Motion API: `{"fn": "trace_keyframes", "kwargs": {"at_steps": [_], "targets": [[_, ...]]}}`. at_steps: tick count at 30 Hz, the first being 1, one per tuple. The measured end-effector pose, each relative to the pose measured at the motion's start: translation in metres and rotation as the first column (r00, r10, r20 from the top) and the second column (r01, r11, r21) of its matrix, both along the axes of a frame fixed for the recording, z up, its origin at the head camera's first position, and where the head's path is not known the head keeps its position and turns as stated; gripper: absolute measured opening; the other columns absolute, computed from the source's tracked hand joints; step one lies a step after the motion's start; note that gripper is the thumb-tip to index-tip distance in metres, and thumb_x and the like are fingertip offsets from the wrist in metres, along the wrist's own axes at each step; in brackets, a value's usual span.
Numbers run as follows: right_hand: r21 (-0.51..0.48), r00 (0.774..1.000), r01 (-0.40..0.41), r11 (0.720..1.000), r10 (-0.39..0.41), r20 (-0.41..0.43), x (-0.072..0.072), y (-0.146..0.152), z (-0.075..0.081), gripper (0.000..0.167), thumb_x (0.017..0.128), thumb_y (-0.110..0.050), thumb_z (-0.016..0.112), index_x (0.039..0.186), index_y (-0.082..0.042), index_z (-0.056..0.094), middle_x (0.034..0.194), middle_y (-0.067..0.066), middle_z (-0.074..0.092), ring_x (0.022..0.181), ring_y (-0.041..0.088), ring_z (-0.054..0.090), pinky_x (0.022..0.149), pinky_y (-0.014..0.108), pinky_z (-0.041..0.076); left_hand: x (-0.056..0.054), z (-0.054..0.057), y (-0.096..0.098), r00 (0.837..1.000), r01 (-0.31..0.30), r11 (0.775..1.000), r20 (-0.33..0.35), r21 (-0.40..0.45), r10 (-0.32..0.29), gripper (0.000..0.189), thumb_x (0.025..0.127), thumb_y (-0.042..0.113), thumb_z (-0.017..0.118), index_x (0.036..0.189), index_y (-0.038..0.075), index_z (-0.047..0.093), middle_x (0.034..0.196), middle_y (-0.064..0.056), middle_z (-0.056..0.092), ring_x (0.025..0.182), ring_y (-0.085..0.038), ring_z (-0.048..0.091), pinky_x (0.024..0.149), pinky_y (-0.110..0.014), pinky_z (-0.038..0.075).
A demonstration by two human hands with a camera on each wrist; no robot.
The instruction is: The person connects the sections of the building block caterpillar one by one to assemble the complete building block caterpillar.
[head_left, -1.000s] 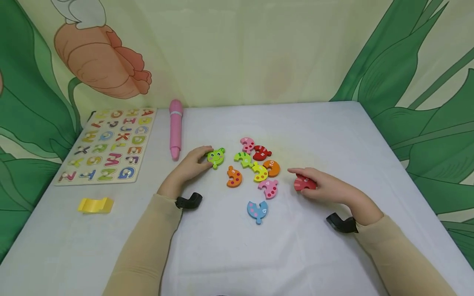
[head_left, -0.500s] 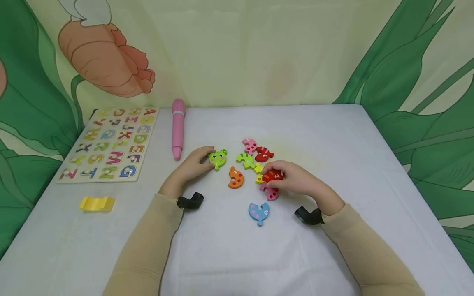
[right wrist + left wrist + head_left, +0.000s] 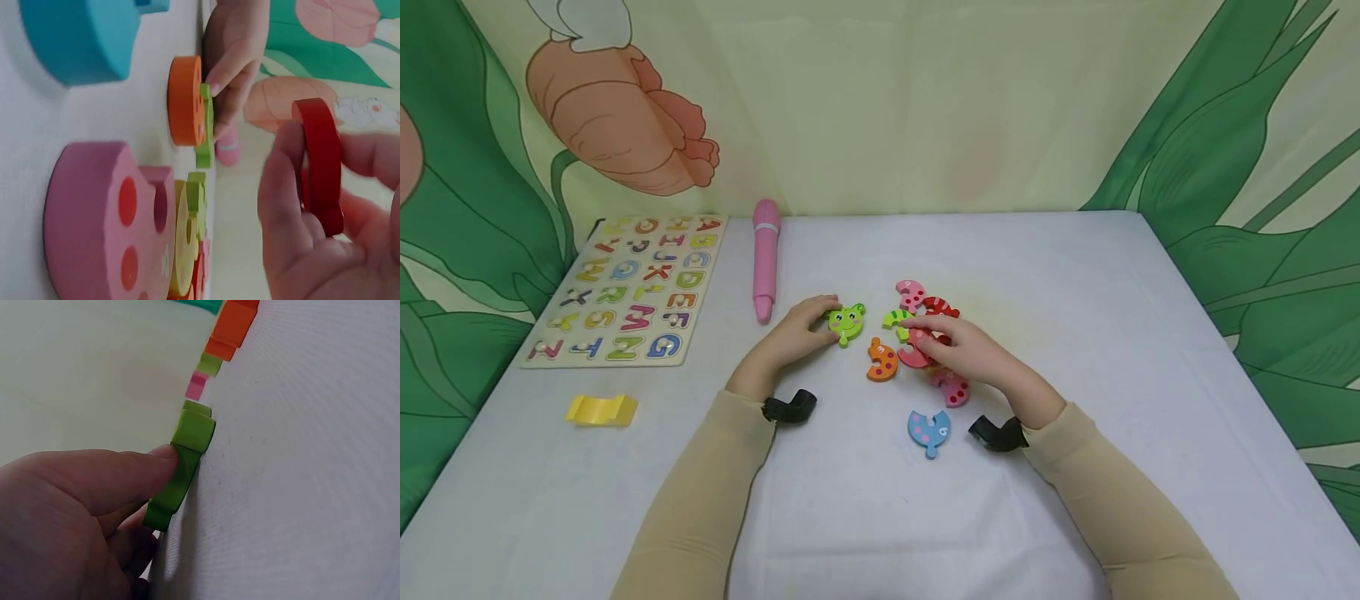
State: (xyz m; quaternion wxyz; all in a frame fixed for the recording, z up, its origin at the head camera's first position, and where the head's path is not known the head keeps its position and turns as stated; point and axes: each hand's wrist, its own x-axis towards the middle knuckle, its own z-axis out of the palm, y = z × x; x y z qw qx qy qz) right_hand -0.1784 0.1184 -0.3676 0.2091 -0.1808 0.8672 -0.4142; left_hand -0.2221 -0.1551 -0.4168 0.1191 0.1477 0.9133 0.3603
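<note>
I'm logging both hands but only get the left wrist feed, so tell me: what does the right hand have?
Observer: The right hand holds a red piece between its thumb and fingers.
Operator: Is it down on the surface or raised?
Observer: Raised; the right wrist view shows it up off the white tablecloth.
Operator: I see the green piece in the left hand only edge-on. What is on its face?
Observer: The head view shows a smiling face with two eyes on it.
</note>
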Motion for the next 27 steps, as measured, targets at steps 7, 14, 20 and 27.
{"fn": "trace_keyframes", "kwargs": {"at_steps": [7, 14, 20, 27], "targets": [[-0.047, 0.99, -0.075, 0.996, 0.08, 0.118, -0.001, -0.005, 0.002, 0.061, 0.082, -0.024, 0.064, 0.137, -0.028, 0.037, 0.095, 0.012, 0.057, 0.067, 0.029, 0.055, 0.063, 0.029, 0.048, 0.0, 0.001, -0.002, 1.0, 0.019, 1.0, 0.004, 0.0, -0.019, 0.049, 0.085, 0.018, 0.057, 0.132, 0.009, 0.044, 0.147, -0.008, 0.031, 0.138, -0.027, 0.019, 0.113, -0.047, 0.013], [0.103, 0.998, -0.018, 0.995, 0.012, 0.056, -0.005, -0.028, 0.001, 0.057, 0.077, -0.036, 0.069, 0.129, -0.028, 0.046, 0.126, 0.002, 0.051, 0.101, 0.021, 0.055, 0.071, 0.029, 0.052, -0.001, 0.001, -0.004, 0.999, 0.04, 0.999, 0.009, -0.001, -0.04, 0.048, 0.085, 0.017, 0.057, 0.131, 0.008, 0.045, 0.146, -0.009, 0.031, 0.138, -0.028, 0.02, 0.113, -0.048, 0.015], [0.153, 0.998, -0.019, 0.988, 0.009, 0.063, -0.008, -0.053, -0.004, 0.058, 0.079, -0.03, 0.068, 0.131, -0.02, 0.045, 0.124, 0.004, 0.052, 0.112, 0.022, 0.05, 0.085, 0.033, 0.05, -0.002, 0.001, -0.007, 0.998, 0.052, 0.999, 0.027, 0.009, -0.052, 0.047, 0.085, 0.016, 0.057, 0.13, 0.009, 0.045, 0.147, -0.007, 0.031, 0.138, -0.027, 0.019, 0.113, -0.047, 0.015], [0.164, 0.998, -0.034, 0.986, 0.025, 0.06, -0.01, -0.074, -0.003, 0.058, 0.081, -0.023, 0.066, 0.134, -0.016, 0.044, 0.13, 0.006, 0.049, 0.114, 0.023, 0.047, 0.087, 0.034, 0.05, -0.001, 0.006, -0.013, 0.997, 0.08, 0.997, 0.023, 0.019, -0.08, 0.048, 0.085, 0.014, 0.057, 0.131, 0.009, 0.045, 0.147, -0.008, 0.031, 0.139, -0.028, 0.017, 0.112, -0.049, 0.014]]}}
